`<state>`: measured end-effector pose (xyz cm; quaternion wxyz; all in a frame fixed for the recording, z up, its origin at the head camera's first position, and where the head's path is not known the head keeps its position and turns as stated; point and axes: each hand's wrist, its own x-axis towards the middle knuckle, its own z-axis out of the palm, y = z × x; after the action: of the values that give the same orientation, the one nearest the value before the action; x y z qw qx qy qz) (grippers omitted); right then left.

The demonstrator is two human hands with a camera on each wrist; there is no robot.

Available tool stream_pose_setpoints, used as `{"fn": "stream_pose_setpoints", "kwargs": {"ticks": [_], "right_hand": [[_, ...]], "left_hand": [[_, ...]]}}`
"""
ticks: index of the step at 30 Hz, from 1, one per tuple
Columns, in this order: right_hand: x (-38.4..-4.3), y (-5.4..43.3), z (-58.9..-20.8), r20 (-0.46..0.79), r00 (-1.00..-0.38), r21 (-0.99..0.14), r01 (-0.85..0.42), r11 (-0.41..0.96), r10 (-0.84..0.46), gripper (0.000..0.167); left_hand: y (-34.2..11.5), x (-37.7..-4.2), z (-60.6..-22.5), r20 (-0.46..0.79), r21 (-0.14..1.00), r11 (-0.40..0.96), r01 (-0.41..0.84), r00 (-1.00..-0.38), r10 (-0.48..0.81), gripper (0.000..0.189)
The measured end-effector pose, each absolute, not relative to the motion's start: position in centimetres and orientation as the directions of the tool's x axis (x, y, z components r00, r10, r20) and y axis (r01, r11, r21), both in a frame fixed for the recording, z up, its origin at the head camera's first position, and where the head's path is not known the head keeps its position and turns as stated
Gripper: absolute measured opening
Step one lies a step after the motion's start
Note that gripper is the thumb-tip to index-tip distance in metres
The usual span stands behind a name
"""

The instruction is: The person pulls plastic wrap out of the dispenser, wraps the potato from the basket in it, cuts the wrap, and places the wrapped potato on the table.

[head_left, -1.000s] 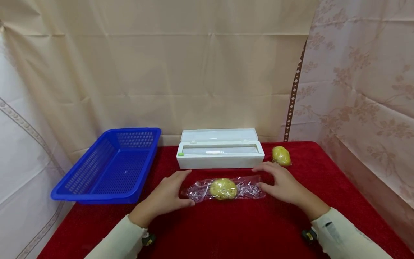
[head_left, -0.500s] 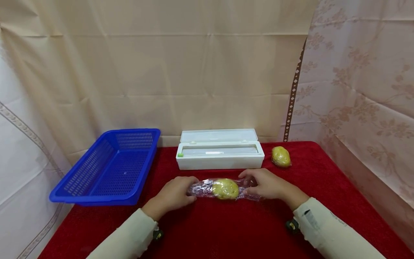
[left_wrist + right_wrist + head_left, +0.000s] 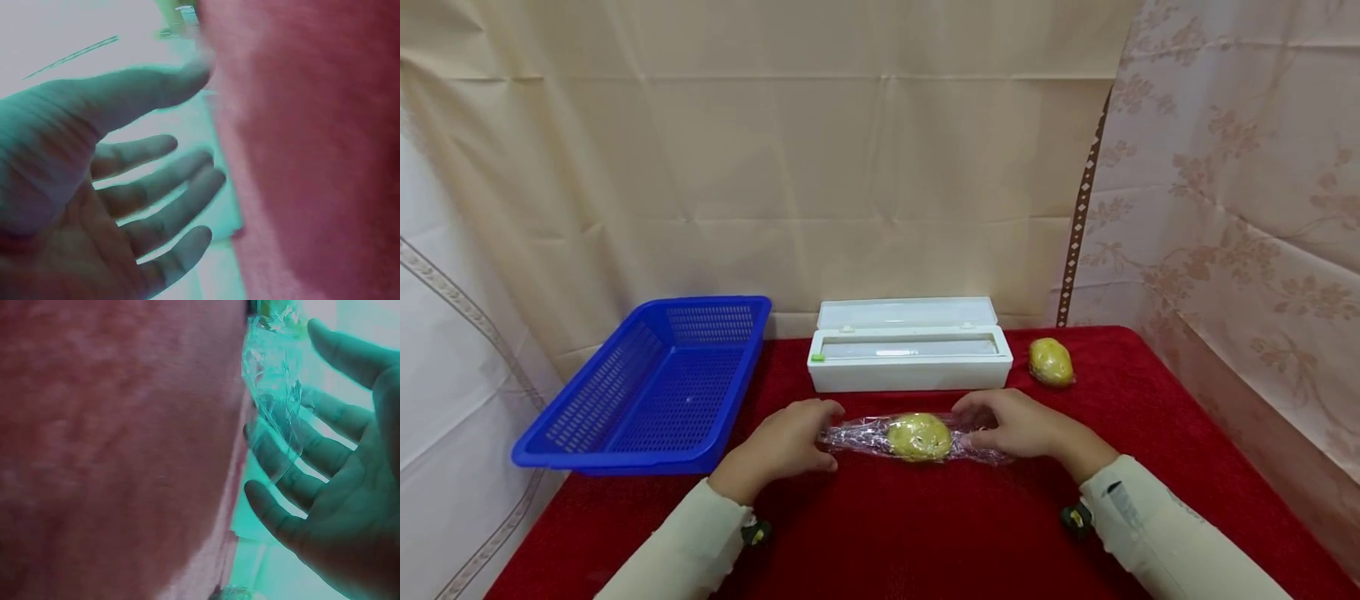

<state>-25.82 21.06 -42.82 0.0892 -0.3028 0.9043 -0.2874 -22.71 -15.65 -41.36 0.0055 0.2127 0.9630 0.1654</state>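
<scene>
A yellow potato (image 3: 919,437) lies wrapped in clear cling film (image 3: 863,437) on the red cloth, the film's ends stretching out to both sides. The left end looks gathered and narrow. Just off that end is my left hand (image 3: 781,446), its thumb and fingers apart; the left wrist view shows nothing between them (image 3: 119,169). My right hand (image 3: 1018,427) is around the film's right end, which overlaps its fingers in the right wrist view (image 3: 340,462), the thumb standing away from them. Behind the potato, a white cling film dispenser (image 3: 913,379) has its lid raised and a roll inside.
At the left stands a blue plastic basket (image 3: 625,458) with slotted sides. A second film-wrapped potato (image 3: 1051,362) rests right of the dispenser. Red cloth (image 3: 925,533) covers the table, with curtains (image 3: 880,167) hanging behind and at the sides.
Both hands came inward to the film's ends; the left hand then drew back a little to the left. The film's left end is narrower than a second ago.
</scene>
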Motion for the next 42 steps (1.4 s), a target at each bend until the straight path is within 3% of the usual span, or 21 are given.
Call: {"fn": "stream_pose_setpoints", "kwargs": {"ticks": [3, 5, 8, 10, 12, 14, 19, 24, 28, 31, 38, 42], "right_hand": [[-25.8, 20.9, -42.3, 0.034, -0.800, -0.565, -0.510, 0.649, -0.599, 0.048], [-25.9, 20.5, -41.8, 0.057, -0.798, -0.582, -0.515, 0.630, -0.600, 0.049], [-26.3, 19.5, -41.3, 0.079, -0.789, -0.627, -0.514, 0.585, -0.609, 0.045], [-26.6, 18.7, -41.1, 0.067, -0.788, -0.653, -0.499, 0.570, -0.612, 0.045], [-26.9, 18.0, -40.9, 0.044, -0.790, -0.657, -0.484, 0.578, -0.611, 0.046], [-27.2, 17.3, -40.8, 0.017, -0.791, -0.653, -0.472, 0.592, -0.612, 0.047], [-27.8, 16.3, -40.9, -0.016, -0.771, -0.631, -0.486, 0.605, -0.636, 0.046], [-28.1, 16.1, -41.3, -0.062, -0.746, -0.645, -0.477, 0.597, -0.663, 0.035], [-28.1, 16.3, -41.5, -0.073, -0.746, -0.662, -0.460, 0.592, -0.662, 0.026], [-27.9, 16.4, -41.7, -0.058, -0.760, -0.666, -0.454, 0.592, -0.648, 0.024], [-26.5, 16.6, -41.6, -0.026, -0.805, -0.706, -0.405, 0.581, -0.592, 0.022], [-25.2, 16.6, -41.6, -0.034, -0.851, -0.721, -0.342, 0.602, -0.525, 0.022]], "left_hand": [[-14.7, -21.4, -40.6, 0.134, 0.385, 0.828, 0.407, -0.913, 0.386, 0.065], [-13.4, -20.1, -40.4, 0.155, 0.555, 0.738, 0.383, -0.920, 0.360, 0.055], [-10.7, -17.7, -40.8, 0.036, 0.891, 0.410, 0.194, -0.931, 0.364, 0.040], [-9.0, -16.2, -41.4, -0.108, 0.988, 0.148, -0.054, -0.915, 0.389, 0.040], [-7.7, -15.2, -42.0, -0.222, 0.962, -0.057, -0.268, -0.884, 0.411, 0.043], [-6.8, -14.8, -42.6, -0.285, 0.897, -0.202, -0.393, -0.863, 0.416, 0.044], [-5.8, -15.2, -43.5, -0.336, 0.777, -0.418, -0.471, -0.871, 0.358, 0.045], [-5.5, -15.5, -43.8, -0.341, 0.753, -0.469, -0.462, -0.883, 0.323, 0.064], [-5.3, -15.9, -44.0, -0.325, 0.769, -0.461, -0.444, -0.891, 0.317, 0.067], [-5.3, -16.2, -43.9, -0.320, 0.791, -0.436, -0.429, -0.897, 0.303, 0.060], [-5.9, -16.7, -43.6, -0.311, 0.897, -0.251, -0.365, -0.923, 0.228, 0.016], [-6.1, -17.0, -43.4, -0.288, 0.937, -0.147, -0.317, -0.938, 0.191, 0.038]]}}
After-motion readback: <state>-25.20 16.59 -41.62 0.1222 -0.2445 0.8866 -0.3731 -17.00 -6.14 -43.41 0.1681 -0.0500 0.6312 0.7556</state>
